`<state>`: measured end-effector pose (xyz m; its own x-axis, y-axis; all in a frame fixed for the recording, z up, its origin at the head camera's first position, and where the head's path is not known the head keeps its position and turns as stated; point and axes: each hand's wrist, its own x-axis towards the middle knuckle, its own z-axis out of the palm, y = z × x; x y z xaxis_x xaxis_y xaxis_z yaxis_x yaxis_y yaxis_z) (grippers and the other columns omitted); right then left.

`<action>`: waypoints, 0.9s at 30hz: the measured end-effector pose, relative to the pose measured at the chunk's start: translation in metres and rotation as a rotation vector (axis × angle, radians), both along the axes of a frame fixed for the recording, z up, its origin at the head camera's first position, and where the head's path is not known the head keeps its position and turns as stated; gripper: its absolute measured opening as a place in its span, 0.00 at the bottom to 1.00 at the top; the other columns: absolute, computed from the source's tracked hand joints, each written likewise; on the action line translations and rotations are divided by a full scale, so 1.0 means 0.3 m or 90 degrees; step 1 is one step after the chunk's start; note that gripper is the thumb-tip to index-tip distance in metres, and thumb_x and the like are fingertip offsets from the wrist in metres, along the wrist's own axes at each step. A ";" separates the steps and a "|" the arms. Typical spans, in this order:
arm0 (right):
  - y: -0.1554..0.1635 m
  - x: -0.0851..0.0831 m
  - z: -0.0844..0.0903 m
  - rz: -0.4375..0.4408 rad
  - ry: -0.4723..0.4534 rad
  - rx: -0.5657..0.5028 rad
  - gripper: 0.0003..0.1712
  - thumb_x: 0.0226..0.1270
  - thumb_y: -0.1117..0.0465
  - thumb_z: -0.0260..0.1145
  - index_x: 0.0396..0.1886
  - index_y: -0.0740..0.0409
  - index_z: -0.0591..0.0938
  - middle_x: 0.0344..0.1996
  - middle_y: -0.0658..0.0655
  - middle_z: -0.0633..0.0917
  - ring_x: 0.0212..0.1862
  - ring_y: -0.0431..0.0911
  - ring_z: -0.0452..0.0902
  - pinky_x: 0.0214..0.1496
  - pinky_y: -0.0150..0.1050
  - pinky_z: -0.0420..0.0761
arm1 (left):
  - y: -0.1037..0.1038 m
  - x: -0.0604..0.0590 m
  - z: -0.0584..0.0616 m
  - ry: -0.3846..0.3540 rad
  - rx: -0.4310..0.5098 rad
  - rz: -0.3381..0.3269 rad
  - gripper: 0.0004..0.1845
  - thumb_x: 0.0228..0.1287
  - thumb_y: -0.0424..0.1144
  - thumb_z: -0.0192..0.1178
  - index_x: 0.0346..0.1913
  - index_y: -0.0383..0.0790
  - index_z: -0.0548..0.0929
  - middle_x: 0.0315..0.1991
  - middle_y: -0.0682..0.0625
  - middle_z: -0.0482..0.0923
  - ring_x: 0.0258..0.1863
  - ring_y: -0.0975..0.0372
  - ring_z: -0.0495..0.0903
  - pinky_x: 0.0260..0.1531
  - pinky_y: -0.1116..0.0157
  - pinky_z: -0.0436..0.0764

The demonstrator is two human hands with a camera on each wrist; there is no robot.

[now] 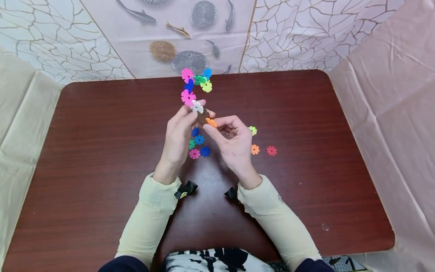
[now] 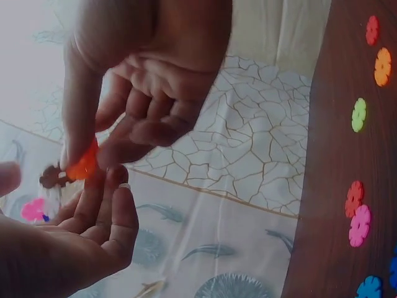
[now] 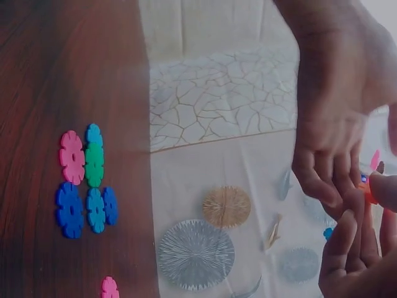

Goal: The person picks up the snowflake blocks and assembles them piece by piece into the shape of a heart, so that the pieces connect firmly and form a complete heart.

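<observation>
A dark, glossy wood-grain table (image 1: 102, 151) with rounded corners stands on pale sheeting; beyond it lies a crackle-patterned cloth (image 1: 51, 37) printed with fish and round discs. The left hand (image 1: 176, 138) is raised above the table, its fingers curled round the foot of a chain (image 1: 194, 88) of notched plastic flower discs in pink, blue, green, yellow and white. The right hand (image 1: 232, 141) pinches an orange disc (image 1: 211, 122) between thumb and forefinger against that foot. Flat loose discs (image 1: 198, 145) lie beneath the hands, with three more (image 1: 261, 145) to the right.
</observation>
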<state>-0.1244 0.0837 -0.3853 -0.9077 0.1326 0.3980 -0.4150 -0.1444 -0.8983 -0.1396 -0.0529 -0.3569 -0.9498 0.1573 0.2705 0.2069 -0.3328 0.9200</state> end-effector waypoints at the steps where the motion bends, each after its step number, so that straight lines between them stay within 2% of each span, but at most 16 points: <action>1: -0.006 0.001 -0.001 -0.010 0.002 0.017 0.12 0.53 0.74 0.73 0.37 0.70 0.80 0.34 0.59 0.85 0.34 0.49 0.81 0.40 0.39 0.83 | -0.001 -0.001 0.001 -0.004 0.008 -0.008 0.19 0.74 0.39 0.43 0.58 0.30 0.75 0.42 0.44 0.83 0.46 0.53 0.78 0.47 0.60 0.74; 5: -0.022 0.006 -0.008 -0.039 0.029 0.090 0.12 0.52 0.74 0.75 0.35 0.66 0.82 0.34 0.58 0.84 0.33 0.48 0.78 0.36 0.41 0.81 | -0.005 -0.004 0.001 -0.036 0.039 -0.017 0.17 0.77 0.42 0.41 0.55 0.36 0.76 0.39 0.45 0.82 0.47 0.52 0.77 0.49 0.60 0.73; 8: -0.022 0.007 -0.016 -0.058 0.068 0.142 0.12 0.49 0.72 0.77 0.34 0.63 0.83 0.31 0.56 0.83 0.32 0.47 0.76 0.34 0.41 0.79 | -0.008 -0.009 -0.004 -0.052 0.066 -0.023 0.16 0.76 0.36 0.40 0.56 0.36 0.75 0.39 0.45 0.81 0.47 0.52 0.76 0.52 0.58 0.73; 11: -0.020 0.004 -0.022 -0.071 0.130 0.189 0.13 0.46 0.69 0.79 0.32 0.61 0.85 0.30 0.54 0.83 0.33 0.45 0.76 0.34 0.40 0.77 | -0.018 -0.014 -0.012 -0.046 0.104 -0.034 0.17 0.69 0.29 0.38 0.55 0.35 0.73 0.37 0.44 0.82 0.44 0.52 0.78 0.51 0.59 0.74; 14: -0.014 0.003 -0.025 -0.059 0.196 0.228 0.13 0.44 0.69 0.80 0.32 0.60 0.87 0.30 0.53 0.81 0.34 0.43 0.76 0.34 0.39 0.79 | -0.030 -0.014 -0.013 -0.045 0.153 -0.062 0.16 0.61 0.29 0.38 0.48 0.35 0.73 0.34 0.42 0.81 0.39 0.52 0.79 0.46 0.59 0.75; 16: -0.005 0.005 -0.024 -0.034 0.227 0.242 0.14 0.44 0.70 0.80 0.33 0.60 0.88 0.30 0.53 0.81 0.34 0.42 0.77 0.34 0.37 0.80 | -0.033 -0.014 -0.012 -0.060 0.184 -0.074 0.11 0.63 0.33 0.40 0.41 0.36 0.73 0.31 0.42 0.79 0.36 0.52 0.78 0.43 0.59 0.75; 18: 0.023 0.004 -0.021 -0.007 0.232 0.267 0.14 0.45 0.69 0.80 0.35 0.60 0.88 0.31 0.52 0.82 0.34 0.42 0.78 0.35 0.37 0.80 | -0.032 -0.016 -0.009 -0.085 0.207 -0.071 0.10 0.69 0.38 0.41 0.36 0.38 0.71 0.28 0.43 0.76 0.33 0.53 0.77 0.42 0.59 0.75; 20: 0.071 -0.002 -0.018 -0.002 0.198 0.328 0.13 0.48 0.66 0.79 0.36 0.60 0.88 0.32 0.51 0.83 0.34 0.42 0.77 0.35 0.37 0.79 | -0.037 -0.019 -0.008 -0.107 0.213 -0.048 0.13 0.73 0.42 0.42 0.32 0.39 0.70 0.26 0.44 0.73 0.31 0.54 0.76 0.42 0.59 0.76; 21: 0.104 -0.006 -0.018 -0.006 0.160 0.372 0.13 0.50 0.64 0.79 0.37 0.59 0.88 0.32 0.52 0.83 0.33 0.42 0.77 0.35 0.36 0.79 | -0.039 -0.020 -0.007 -0.115 0.215 -0.036 0.14 0.74 0.42 0.41 0.30 0.38 0.69 0.25 0.45 0.72 0.31 0.54 0.75 0.42 0.59 0.76; 24: 0.230 -0.020 -0.029 -0.022 -0.029 0.586 0.17 0.55 0.56 0.76 0.42 0.59 0.85 0.35 0.53 0.83 0.37 0.47 0.75 0.40 0.43 0.77 | -0.049 -0.025 -0.007 -0.117 0.217 -0.010 0.15 0.72 0.38 0.36 0.28 0.37 0.67 0.26 0.46 0.70 0.30 0.55 0.74 0.42 0.59 0.76; 27: 0.331 -0.032 -0.061 0.010 -0.223 0.794 0.22 0.56 0.52 0.76 0.46 0.59 0.82 0.40 0.56 0.81 0.44 0.54 0.72 0.47 0.50 0.74 | -0.062 -0.027 -0.006 -0.116 0.248 0.000 0.14 0.68 0.37 0.34 0.26 0.36 0.65 0.27 0.45 0.69 0.31 0.55 0.73 0.42 0.59 0.75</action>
<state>-0.1340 0.1831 -0.4035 -0.9863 -0.1648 -0.0126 -0.1376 0.8610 -0.4896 -0.1476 -0.0714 -0.3586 -0.9875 0.0758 0.1381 0.0535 -0.6629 0.7468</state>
